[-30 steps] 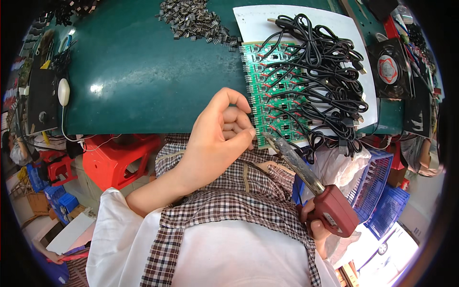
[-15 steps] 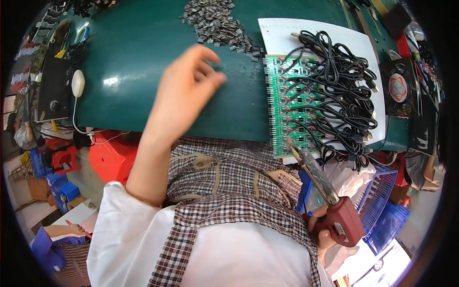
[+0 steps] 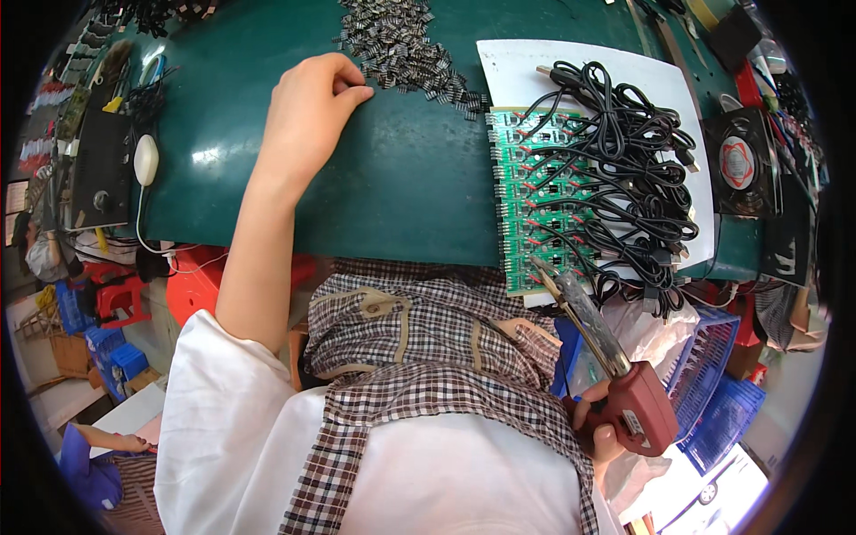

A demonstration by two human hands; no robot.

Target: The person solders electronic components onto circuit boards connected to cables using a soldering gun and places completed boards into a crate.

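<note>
My left hand (image 3: 308, 111) is over the green table at the near left side of a heap of small dark metal-and-black parts (image 3: 392, 45). Its fingers are curled in and the thumb meets the forefinger; whatever may be between them is hidden. With my right hand (image 3: 602, 432), low on the right, I grip a soldering gun (image 3: 640, 410) by its dark red handle. Its tip points up and left, by the lower end of a green circuit board panel (image 3: 535, 201). Black cables (image 3: 637, 178) with red wire ends lie over that panel.
A white sheet (image 3: 508, 67) lies under the panel and cables. A fan (image 3: 742, 165) stands on the right, and a white oval device (image 3: 146, 159) with a cord on the left. Blue baskets (image 3: 704, 383) and a red stool (image 3: 192, 285) are below the table. Another person's arm (image 3: 116, 440) shows lower left.
My left hand has moved left and farther up the table, close to the heap, and its fingers have drawn together. My right hand and the soldering gun have stayed nearly still.
</note>
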